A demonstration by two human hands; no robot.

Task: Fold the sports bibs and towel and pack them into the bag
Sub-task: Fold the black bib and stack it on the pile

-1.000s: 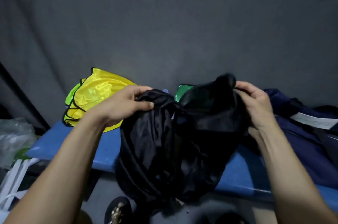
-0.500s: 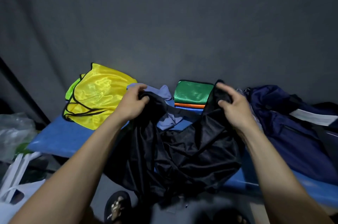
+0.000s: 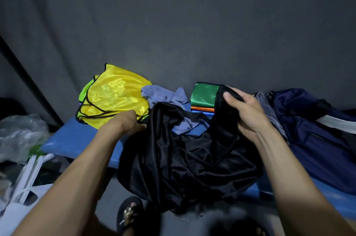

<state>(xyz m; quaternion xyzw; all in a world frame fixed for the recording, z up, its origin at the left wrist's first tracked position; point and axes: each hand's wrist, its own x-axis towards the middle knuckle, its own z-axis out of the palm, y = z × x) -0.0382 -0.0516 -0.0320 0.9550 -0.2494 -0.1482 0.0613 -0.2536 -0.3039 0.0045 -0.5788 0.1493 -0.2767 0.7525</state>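
You're mid-fold on the black bib (image 3: 185, 154), draped over the blue bench (image 3: 77, 145) front edge. Right hand (image 3: 244, 112) pinches its upper corner, left hand (image 3: 127, 122) grips the opposite side, hands well apart. Next looks like spreading it flat; little free bench: yellow bibs (image 3: 113, 97) left, towel (image 3: 163, 95) and folded green bib (image 3: 204, 95) behind, navy bag (image 3: 308, 131) right
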